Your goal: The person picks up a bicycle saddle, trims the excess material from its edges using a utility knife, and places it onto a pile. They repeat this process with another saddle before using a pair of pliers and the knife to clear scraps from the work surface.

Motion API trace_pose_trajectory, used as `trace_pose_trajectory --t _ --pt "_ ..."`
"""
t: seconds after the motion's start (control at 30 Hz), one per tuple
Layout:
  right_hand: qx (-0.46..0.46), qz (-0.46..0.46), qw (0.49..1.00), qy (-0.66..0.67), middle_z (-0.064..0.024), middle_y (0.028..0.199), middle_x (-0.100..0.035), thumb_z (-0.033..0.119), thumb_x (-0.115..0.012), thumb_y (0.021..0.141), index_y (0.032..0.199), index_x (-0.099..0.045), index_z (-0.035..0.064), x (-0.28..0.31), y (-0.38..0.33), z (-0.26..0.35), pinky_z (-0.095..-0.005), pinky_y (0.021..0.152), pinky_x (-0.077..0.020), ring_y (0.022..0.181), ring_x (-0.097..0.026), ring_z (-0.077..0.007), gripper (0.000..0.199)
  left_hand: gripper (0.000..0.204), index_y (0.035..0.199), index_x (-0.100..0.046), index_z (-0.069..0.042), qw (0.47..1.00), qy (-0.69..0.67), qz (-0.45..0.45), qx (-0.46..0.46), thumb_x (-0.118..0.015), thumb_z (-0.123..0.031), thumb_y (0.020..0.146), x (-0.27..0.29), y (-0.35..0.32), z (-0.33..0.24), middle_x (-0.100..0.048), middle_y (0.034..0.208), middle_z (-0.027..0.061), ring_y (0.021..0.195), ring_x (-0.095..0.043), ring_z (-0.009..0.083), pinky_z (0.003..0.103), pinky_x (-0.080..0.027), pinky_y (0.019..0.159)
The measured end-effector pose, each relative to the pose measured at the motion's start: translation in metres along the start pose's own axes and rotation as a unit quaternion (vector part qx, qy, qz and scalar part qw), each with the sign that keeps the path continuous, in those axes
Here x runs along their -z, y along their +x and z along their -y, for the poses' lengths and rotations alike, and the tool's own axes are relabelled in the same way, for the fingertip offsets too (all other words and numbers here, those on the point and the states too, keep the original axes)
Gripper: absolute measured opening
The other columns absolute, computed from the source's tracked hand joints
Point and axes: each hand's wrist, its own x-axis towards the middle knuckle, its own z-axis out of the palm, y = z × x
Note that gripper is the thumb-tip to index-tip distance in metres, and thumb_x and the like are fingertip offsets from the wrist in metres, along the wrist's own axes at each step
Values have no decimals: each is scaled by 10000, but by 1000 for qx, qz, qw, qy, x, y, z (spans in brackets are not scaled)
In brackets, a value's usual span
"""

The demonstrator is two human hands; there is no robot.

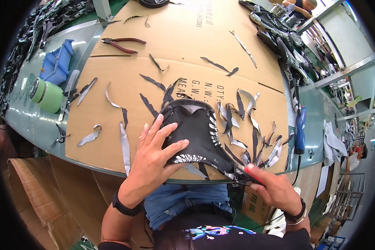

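A black bicycle saddle cover or saddle (191,125) with white-patterned edges lies underside up at the table's near edge, its narrow end pointing toward my right hand. My left hand (154,150) grips its wide end, fingers spread across the dark inner face and thumb along the near rim. A slim tool with a red-and-black handle (251,171) is closed in my right hand (277,189). Its metal tip meets the saddle's narrow end; the exact contact is hidden. Cut black and grey fabric strips (254,133) lie scattered around the saddle, thickest on its right.
A cardboard sheet (125,79) covers the table. Red-handled cutting pliers (125,43) lie at far left, near a blue bin (57,62) and green cup (46,95). On the right stand a corded blue tool (301,131) and piled saddles (283,46). People are in the background.
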Motion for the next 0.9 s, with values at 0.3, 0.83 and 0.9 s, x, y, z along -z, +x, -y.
trace_pose_trajectory --t 0.3,0.83,0.9 --pt "93 -115 972 180 -163 968 -641 106 -732 815 1158 -514 33 -32 89 2 -341 777 -504 856 -668 -301 413 579 1282 -423 57 869 -372 -113 307 -661 -313 906 9 5 3 -550 1152 186 1056 -572 204 256 -534 644" --pt "115 -147 979 82 -36 668 -503 182 -758 768 1391 -489 238 -42 41 6 -312 433 -439 489 -508 -195 681 228 1180 -562 -45 935 -262 -132 198 -516 -166 993 -26 38 2 -599 849 64 765 -541 116 270 -447 700" --pt "145 -123 982 2 -25 688 -559 150 -759 756 1365 -526 192 -26 50 4 -307 428 -416 516 -527 -175 654 224 1174 -599 -47 947 -251 -142 142 -516 -140 988 -26 38 5 -615 869 81 775 -568 147 284 -460 726"
